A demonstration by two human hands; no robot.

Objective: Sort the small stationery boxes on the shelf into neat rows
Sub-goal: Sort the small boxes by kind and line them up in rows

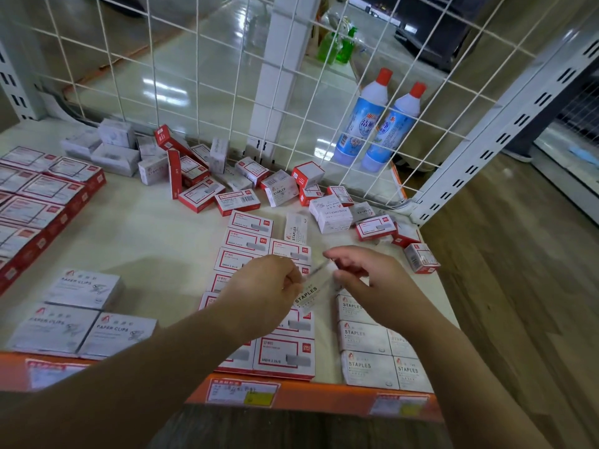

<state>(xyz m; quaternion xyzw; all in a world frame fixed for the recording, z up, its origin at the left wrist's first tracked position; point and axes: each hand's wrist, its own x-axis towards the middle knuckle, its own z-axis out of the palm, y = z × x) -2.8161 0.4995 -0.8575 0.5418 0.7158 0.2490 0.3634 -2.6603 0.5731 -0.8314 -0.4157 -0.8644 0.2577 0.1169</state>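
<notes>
Both my hands hold one small white STAPLES box above the shelf. My left hand pinches its left end and my right hand pinches its right end. Under them lie two columns of red-and-white staple boxes. To the right stand rows of white STAPLES boxes. Three white PAPER CLIPS boxes lie at the front left. A loose jumble of mixed small boxes runs along the back by the wire grid.
Rows of larger red-and-white boxes fill the shelf's left side. A white wire grid backs the shelf, with two blue bottles behind it. An orange price strip edges the front. A white upright post stands at the right.
</notes>
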